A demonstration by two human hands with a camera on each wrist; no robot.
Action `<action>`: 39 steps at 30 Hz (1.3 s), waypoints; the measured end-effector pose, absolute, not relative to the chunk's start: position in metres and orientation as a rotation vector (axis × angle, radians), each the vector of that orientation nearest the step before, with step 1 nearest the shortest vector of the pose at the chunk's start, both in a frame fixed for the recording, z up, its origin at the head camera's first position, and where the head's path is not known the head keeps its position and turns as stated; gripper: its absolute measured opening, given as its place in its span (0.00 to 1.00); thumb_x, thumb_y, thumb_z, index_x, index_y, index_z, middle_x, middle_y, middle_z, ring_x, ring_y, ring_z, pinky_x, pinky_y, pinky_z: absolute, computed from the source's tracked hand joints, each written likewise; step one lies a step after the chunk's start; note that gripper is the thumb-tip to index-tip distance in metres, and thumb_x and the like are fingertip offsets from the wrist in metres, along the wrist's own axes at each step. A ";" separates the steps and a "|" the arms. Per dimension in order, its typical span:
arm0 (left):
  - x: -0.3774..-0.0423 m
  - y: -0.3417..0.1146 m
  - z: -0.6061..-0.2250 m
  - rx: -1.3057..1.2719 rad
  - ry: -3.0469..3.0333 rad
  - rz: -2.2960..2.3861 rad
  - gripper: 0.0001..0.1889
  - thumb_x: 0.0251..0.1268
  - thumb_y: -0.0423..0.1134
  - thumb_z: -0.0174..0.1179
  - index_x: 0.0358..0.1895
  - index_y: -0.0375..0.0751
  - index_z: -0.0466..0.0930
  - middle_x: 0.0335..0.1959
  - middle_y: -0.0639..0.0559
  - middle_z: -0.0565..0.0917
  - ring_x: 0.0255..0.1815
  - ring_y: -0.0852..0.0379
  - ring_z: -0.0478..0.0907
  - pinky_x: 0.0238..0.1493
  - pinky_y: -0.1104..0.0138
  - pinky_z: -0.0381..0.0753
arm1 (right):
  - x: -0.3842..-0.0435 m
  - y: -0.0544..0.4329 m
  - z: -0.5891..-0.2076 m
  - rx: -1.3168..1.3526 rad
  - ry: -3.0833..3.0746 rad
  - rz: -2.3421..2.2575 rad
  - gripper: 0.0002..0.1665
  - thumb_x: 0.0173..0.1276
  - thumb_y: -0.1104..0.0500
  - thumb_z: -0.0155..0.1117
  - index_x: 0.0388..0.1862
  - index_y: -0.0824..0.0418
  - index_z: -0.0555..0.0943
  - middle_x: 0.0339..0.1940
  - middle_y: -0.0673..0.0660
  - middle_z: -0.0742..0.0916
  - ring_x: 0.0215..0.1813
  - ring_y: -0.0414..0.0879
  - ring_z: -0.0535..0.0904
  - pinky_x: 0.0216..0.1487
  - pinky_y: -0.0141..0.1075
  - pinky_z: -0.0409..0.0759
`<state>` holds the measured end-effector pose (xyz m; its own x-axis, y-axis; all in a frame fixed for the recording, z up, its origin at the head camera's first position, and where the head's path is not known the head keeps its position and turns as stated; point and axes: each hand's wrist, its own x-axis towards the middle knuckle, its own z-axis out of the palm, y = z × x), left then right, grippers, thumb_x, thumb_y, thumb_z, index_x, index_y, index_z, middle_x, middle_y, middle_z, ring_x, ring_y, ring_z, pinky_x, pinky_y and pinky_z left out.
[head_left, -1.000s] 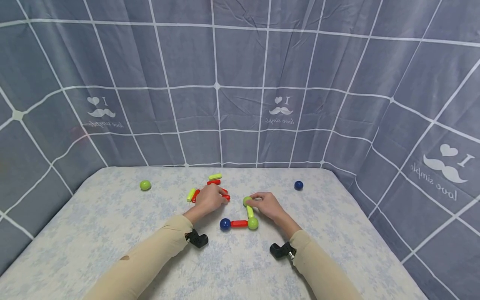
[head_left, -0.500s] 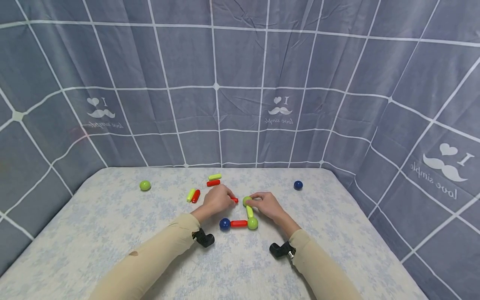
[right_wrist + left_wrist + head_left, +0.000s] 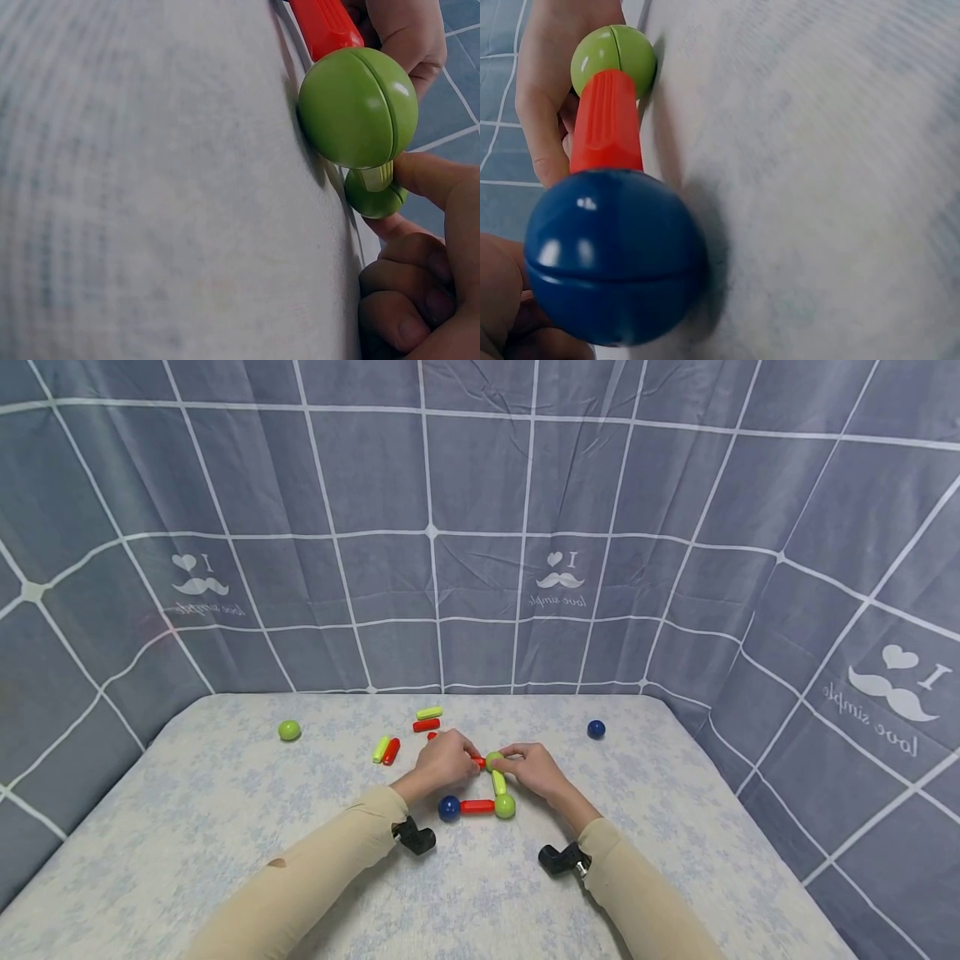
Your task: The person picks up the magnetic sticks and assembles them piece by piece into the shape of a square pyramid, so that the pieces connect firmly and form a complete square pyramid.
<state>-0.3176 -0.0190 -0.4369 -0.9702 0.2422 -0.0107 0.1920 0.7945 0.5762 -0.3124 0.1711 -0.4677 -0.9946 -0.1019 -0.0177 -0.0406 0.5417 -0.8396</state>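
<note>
My left hand (image 3: 444, 762) pinches a red rod (image 3: 480, 762), its end right at the far green ball (image 3: 494, 761). The right hand (image 3: 536, 772) holds that ball between thumb and fingers. From the ball a yellow-green rod (image 3: 499, 783) runs toward me to a nearer green ball (image 3: 505, 806). A second red rod (image 3: 477, 807) joins this one to a blue ball (image 3: 449, 808) on the left, making an L on the table. In the left wrist view the blue ball (image 3: 615, 259) hides much of what lies behind it; the near green ball (image 3: 358, 109) dominates the right wrist view.
Beyond the left hand lie a yellow-green rod (image 3: 429, 712) and a red rod (image 3: 427, 725); another red tip (image 3: 432, 736) peeks out behind the hand. Left of it are a yellow-green rod (image 3: 381, 749) and red rod (image 3: 392, 751). A loose green ball (image 3: 289, 730) and blue ball (image 3: 596, 729) sit farther out.
My left hand has picked a red rod from the pile and carried it right, up to the far green ball. The right hand stays in place on that ball.
</note>
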 end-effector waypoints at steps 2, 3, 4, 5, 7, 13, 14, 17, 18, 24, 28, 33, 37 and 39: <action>-0.318 -0.020 -0.438 0.354 2.888 0.928 0.07 0.57 0.37 0.73 0.39 0.46 0.92 0.38 0.53 0.89 0.25 0.59 0.75 0.23 0.68 0.70 | -0.313 0.171 -0.468 -0.123 2.705 -1.465 0.22 0.61 0.44 0.74 0.48 0.56 0.89 0.37 0.52 0.86 0.32 0.43 0.73 0.33 0.35 0.71; -0.318 -0.020 -0.439 0.356 2.883 0.935 0.07 0.57 0.37 0.73 0.40 0.46 0.92 0.39 0.53 0.89 0.25 0.59 0.75 0.23 0.68 0.70 | -0.313 0.171 -0.468 -0.122 2.707 -1.464 0.22 0.61 0.44 0.74 0.48 0.56 0.89 0.39 0.53 0.87 0.32 0.43 0.73 0.33 0.35 0.71; -0.318 -0.021 -0.439 0.359 2.876 0.943 0.08 0.57 0.37 0.73 0.41 0.45 0.92 0.40 0.53 0.89 0.25 0.58 0.76 0.23 0.68 0.71 | -0.312 0.171 -0.468 -0.120 2.710 -1.463 0.22 0.61 0.43 0.74 0.48 0.56 0.89 0.41 0.53 0.87 0.33 0.44 0.74 0.34 0.35 0.71; -0.318 -0.022 -0.439 0.364 2.873 0.950 0.09 0.57 0.38 0.72 0.42 0.45 0.91 0.41 0.52 0.89 0.26 0.58 0.76 0.23 0.68 0.71 | -0.312 0.171 -0.468 -0.119 2.714 -1.459 0.22 0.61 0.43 0.74 0.48 0.56 0.89 0.43 0.53 0.87 0.34 0.44 0.74 0.35 0.35 0.71; -0.317 -0.023 -0.439 0.368 2.870 0.969 0.11 0.57 0.39 0.72 0.44 0.46 0.91 0.45 0.51 0.89 0.29 0.58 0.78 0.25 0.67 0.73 | -0.312 0.171 -0.468 -0.114 2.718 -1.455 0.23 0.61 0.43 0.73 0.48 0.56 0.89 0.47 0.54 0.88 0.37 0.44 0.75 0.36 0.35 0.72; -0.313 -0.033 -0.436 0.308 2.871 1.093 0.12 0.58 0.42 0.71 0.45 0.47 0.90 0.46 0.52 0.88 0.37 0.58 0.81 0.35 0.66 0.77 | -0.312 0.171 -0.468 -0.126 2.718 -1.453 0.23 0.61 0.42 0.73 0.48 0.55 0.89 0.47 0.53 0.88 0.38 0.44 0.75 0.38 0.35 0.72; -0.313 -0.035 -0.436 0.296 2.866 1.121 0.12 0.59 0.42 0.71 0.45 0.46 0.90 0.44 0.53 0.88 0.34 0.58 0.80 0.34 0.66 0.77 | -0.313 0.171 -0.467 -0.128 2.718 -1.450 0.23 0.61 0.42 0.73 0.48 0.55 0.89 0.46 0.53 0.88 0.38 0.44 0.75 0.38 0.35 0.71; -0.311 -0.043 -0.433 0.267 2.864 1.183 0.12 0.62 0.41 0.69 0.46 0.44 0.89 0.41 0.52 0.88 0.30 0.57 0.79 0.31 0.66 0.76 | -0.313 0.171 -0.467 -0.126 2.727 -1.433 0.23 0.61 0.42 0.73 0.48 0.55 0.89 0.45 0.53 0.88 0.37 0.44 0.75 0.38 0.35 0.72; -0.310 -0.046 -0.432 0.261 2.870 1.197 0.12 0.62 0.41 0.68 0.47 0.44 0.89 0.41 0.52 0.88 0.31 0.57 0.79 0.31 0.67 0.76 | -0.313 0.171 -0.467 -0.124 2.730 -1.429 0.23 0.61 0.42 0.73 0.49 0.55 0.89 0.45 0.53 0.88 0.37 0.44 0.75 0.37 0.35 0.72; -0.304 -0.064 -0.430 0.222 2.887 1.291 0.10 0.63 0.40 0.68 0.46 0.44 0.90 0.40 0.52 0.88 0.31 0.58 0.76 0.30 0.67 0.73 | -0.313 0.172 -0.468 -0.131 2.728 -1.424 0.23 0.63 0.43 0.72 0.50 0.55 0.89 0.43 0.55 0.87 0.34 0.44 0.73 0.35 0.35 0.71; -0.300 -0.077 -0.429 0.170 2.913 1.296 0.10 0.62 0.40 0.67 0.44 0.45 0.90 0.27 0.51 0.81 0.24 0.56 0.71 0.25 0.66 0.67 | -0.313 0.172 -0.470 -0.127 2.719 -1.426 0.23 0.63 0.42 0.72 0.50 0.55 0.88 0.45 0.54 0.87 0.34 0.44 0.72 0.35 0.35 0.71; -0.297 -0.096 -0.430 0.113 2.939 1.321 0.12 0.64 0.40 0.65 0.48 0.42 0.88 0.24 0.51 0.75 0.23 0.56 0.68 0.25 0.65 0.65 | -0.313 0.172 -0.471 -0.129 2.732 -1.412 0.25 0.63 0.41 0.72 0.51 0.55 0.88 0.49 0.54 0.87 0.36 0.44 0.71 0.37 0.36 0.70; -0.295 -0.113 -0.431 0.058 2.949 1.352 0.13 0.65 0.40 0.64 0.50 0.41 0.88 0.22 0.51 0.73 0.22 0.56 0.66 0.24 0.64 0.64 | -0.313 0.172 -0.471 -0.122 2.735 -1.402 0.23 0.63 0.40 0.71 0.50 0.53 0.88 0.52 0.54 0.87 0.36 0.44 0.72 0.38 0.36 0.70; -0.295 -0.122 -0.430 0.024 2.948 1.368 0.13 0.65 0.41 0.64 0.50 0.42 0.88 0.21 0.51 0.73 0.21 0.56 0.66 0.24 0.64 0.64 | -0.313 0.172 -0.470 -0.122 2.734 -1.400 0.23 0.63 0.41 0.71 0.50 0.53 0.88 0.54 0.55 0.87 0.37 0.44 0.73 0.38 0.36 0.71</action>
<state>-0.2949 -0.1219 -0.4304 -0.9940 -0.0323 0.1044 0.0589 0.6464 0.7607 -0.3127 0.1716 -0.4703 -0.9946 -0.1010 -0.0240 -0.0395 0.5823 -0.8120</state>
